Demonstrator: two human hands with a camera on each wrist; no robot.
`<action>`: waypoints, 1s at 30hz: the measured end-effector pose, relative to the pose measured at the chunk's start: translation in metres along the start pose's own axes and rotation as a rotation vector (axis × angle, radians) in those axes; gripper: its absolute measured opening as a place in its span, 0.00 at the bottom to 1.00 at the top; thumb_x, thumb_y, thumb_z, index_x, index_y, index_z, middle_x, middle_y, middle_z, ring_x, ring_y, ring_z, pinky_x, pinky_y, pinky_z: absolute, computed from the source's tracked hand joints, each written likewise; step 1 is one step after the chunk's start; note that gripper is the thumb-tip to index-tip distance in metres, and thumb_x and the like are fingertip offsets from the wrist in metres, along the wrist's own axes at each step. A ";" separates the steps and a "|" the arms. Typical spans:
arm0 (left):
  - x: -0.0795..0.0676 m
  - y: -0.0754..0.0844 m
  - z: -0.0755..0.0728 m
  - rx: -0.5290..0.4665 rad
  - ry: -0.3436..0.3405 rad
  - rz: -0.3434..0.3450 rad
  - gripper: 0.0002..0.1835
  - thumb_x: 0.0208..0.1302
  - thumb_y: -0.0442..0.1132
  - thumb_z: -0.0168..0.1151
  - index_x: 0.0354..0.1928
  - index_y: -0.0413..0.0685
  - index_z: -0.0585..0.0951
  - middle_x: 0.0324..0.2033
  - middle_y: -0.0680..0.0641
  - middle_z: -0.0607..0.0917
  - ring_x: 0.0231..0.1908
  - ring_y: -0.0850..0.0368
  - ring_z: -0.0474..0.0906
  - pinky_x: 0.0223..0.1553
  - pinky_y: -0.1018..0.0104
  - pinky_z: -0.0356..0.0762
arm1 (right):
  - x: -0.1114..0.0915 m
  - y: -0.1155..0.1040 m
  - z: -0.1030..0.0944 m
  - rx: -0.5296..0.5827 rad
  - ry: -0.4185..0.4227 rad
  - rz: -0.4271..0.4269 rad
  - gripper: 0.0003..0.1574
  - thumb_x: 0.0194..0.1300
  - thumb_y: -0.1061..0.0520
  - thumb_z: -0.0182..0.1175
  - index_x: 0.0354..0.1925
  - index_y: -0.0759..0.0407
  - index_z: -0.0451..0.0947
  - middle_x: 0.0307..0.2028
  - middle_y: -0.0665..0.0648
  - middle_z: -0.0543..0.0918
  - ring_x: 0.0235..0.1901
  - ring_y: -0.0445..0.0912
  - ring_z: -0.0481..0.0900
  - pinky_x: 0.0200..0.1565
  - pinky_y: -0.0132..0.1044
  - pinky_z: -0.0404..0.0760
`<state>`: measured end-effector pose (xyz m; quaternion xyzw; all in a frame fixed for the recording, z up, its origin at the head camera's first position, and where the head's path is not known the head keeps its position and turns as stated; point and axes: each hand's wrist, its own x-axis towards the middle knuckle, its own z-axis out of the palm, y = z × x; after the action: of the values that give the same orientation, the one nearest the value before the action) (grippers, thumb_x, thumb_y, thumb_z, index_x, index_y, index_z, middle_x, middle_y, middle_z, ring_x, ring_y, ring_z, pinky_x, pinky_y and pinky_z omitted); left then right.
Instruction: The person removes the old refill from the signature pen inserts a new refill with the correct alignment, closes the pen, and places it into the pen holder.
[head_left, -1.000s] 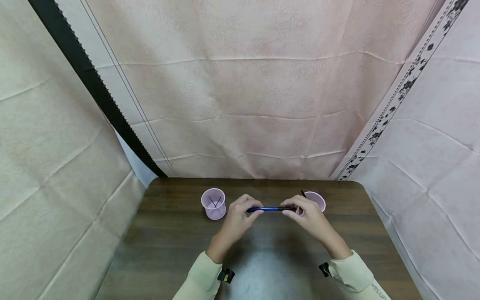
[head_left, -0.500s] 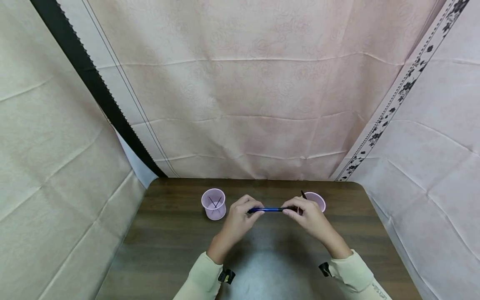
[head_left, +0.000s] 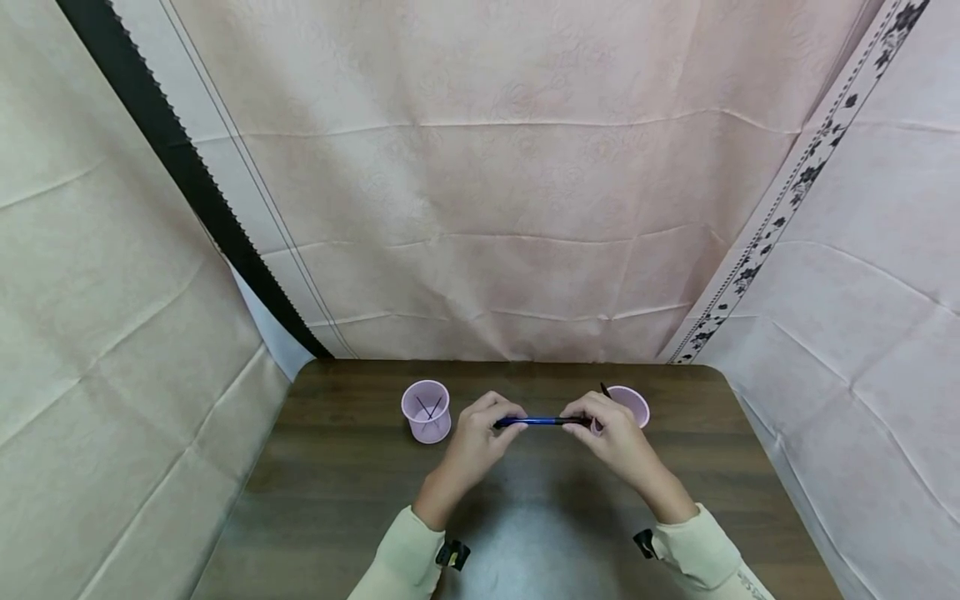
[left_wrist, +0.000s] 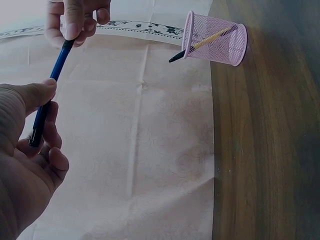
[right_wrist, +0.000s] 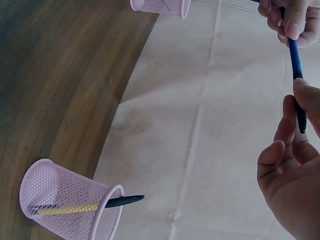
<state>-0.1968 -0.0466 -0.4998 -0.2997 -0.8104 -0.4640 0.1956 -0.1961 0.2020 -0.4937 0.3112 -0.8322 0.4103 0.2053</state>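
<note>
While the left hand point(head_left: 476, 433) and right hand point(head_left: 613, 432) pinch opposite ends of a blue pen point(head_left: 543, 421) crosswise above the table point(head_left: 352, 492), the pen looks light, stiff and perhaps slippery, best held near its ends. Both forearms point(head_left: 437, 502) angle inward, with one pink cup point(head_left: 430, 429) beside the left hand and a second cup point(right_wrist: 75, 192) partly behind the right.

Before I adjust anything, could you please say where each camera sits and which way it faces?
Head: on the head, facing forward and down at the table; left hand, right hand, sleeves show.
Left wrist: on that wrist, facing the blue pen; both hands show.
Right wrist: on that wrist, facing the pen; both hands show.
Wrist views share the pen and right pink cup.
</note>
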 end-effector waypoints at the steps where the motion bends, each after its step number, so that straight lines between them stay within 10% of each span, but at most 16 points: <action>1: 0.000 0.000 0.000 0.000 -0.001 -0.004 0.05 0.61 0.33 0.75 0.38 0.47 0.88 0.36 0.50 0.83 0.33 0.60 0.80 0.31 0.68 0.82 | 0.000 0.000 0.001 0.001 0.004 -0.006 0.17 0.55 0.71 0.75 0.40 0.53 0.86 0.36 0.47 0.86 0.31 0.37 0.74 0.30 0.29 0.72; 15: 0.000 0.005 -0.003 0.247 -0.055 -0.008 0.07 0.58 0.35 0.78 0.37 0.52 0.89 0.34 0.54 0.83 0.39 0.58 0.79 0.39 0.65 0.80 | 0.000 -0.002 0.004 -0.065 -0.001 -0.040 0.19 0.53 0.71 0.76 0.39 0.53 0.85 0.36 0.46 0.84 0.34 0.37 0.74 0.29 0.32 0.75; 30: 0.001 0.008 -0.003 0.264 -0.077 -0.016 0.07 0.60 0.32 0.75 0.39 0.51 0.88 0.35 0.53 0.84 0.40 0.57 0.78 0.40 0.64 0.79 | -0.002 0.001 0.002 -0.081 -0.055 -0.006 0.16 0.55 0.65 0.77 0.42 0.55 0.85 0.34 0.45 0.83 0.29 0.37 0.73 0.31 0.24 0.70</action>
<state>-0.1925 -0.0460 -0.4924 -0.2825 -0.8735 -0.3431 0.1985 -0.1955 0.2011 -0.4967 0.3164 -0.8525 0.3670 0.1961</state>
